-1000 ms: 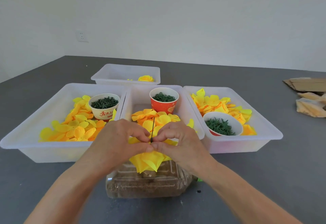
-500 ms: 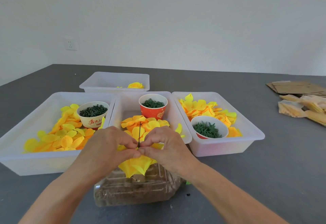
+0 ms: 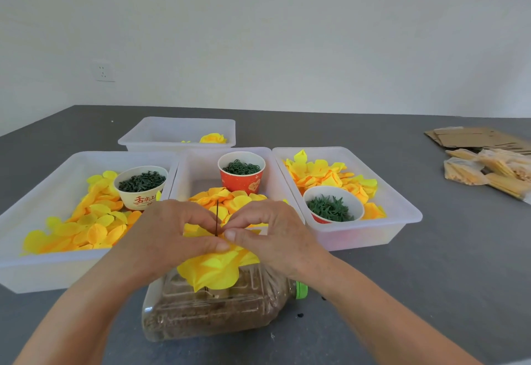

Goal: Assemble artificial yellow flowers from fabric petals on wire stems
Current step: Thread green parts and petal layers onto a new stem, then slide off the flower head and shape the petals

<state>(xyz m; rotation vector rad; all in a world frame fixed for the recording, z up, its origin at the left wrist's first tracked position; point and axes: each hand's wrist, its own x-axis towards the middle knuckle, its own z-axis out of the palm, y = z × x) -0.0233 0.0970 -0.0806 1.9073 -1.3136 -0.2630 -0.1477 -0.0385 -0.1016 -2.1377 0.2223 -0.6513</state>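
Left hand [image 3: 169, 238] and right hand [image 3: 270, 235] meet at centre, fingers curled, thumb and fingertips of both pinching at a thin dark upright wire stem [image 3: 217, 216] — the stem pokes up between the two hands. Under the fingers sits a bright yellow fabric flower of layered petals [image 3: 214, 271], spread out below the hands and partly hidden by them. The flower hangs over a clear plastic bottle lying on its side, filled with brown granular stuff [image 3: 212, 313], green cap [image 3: 300, 290] pointing right; how the stem is fixed in the bottle cannot be told.

Behind the hands, three translucent white plastic trays side by side on the dark grey table [image 3: 445, 278]:
- middle tray [image 3: 198, 169] — yellow-orange loose petals, red paper cup [image 3: 241, 175] of dark green rings at the back
- left tray [image 3: 43, 175] — scattered yellow and orange petals, white printed paper bowl [image 3: 140, 189] of dark green small parts
- right tray [image 3: 396, 209] — yellow-orange petals at the back, red-and-white bowl [image 3: 333, 205] of spiky green pieces at the front

A fourth white tray [image 3: 172, 129] stands further back, one finished yellow flower [image 3: 212, 138] inside it. Far right on the table: flattened brown cardboard [image 3: 471, 138] and clear plastic bags of pale yellow material [image 3: 488, 169]. White wall behind, with a socket [image 3: 104, 71] at left.
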